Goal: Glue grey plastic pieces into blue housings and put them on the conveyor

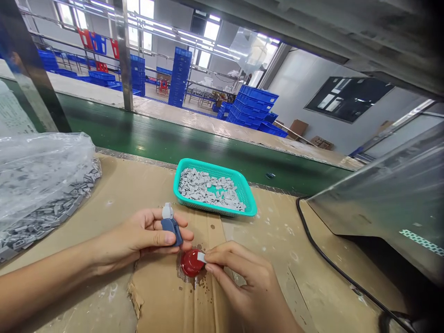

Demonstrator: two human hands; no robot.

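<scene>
My left hand (159, 233) is closed on a small dark blue plastic part (170, 230) with a light grey piece (167, 211) at its upper end. Between the thumb and fingertips of my right hand (239, 273) is a small light grey plastic piece (201, 257). That piece is over a little round red dish (190, 262); whether it touches the dish I cannot tell. Wet-looking spots surround the dish on the cardboard. Behind both hands stands a turquoise perforated basket (251, 208) holding many small grey plastic pieces (197, 187).
A large clear plastic bag of grey parts (48, 194) lies at the left. Behind the cardboard-covered table (267, 249) runs a green conveyor belt (152, 134). A black cable (322, 254) and a metal housing (388, 194) are at the right. Blue crates (251, 108) stand farther back.
</scene>
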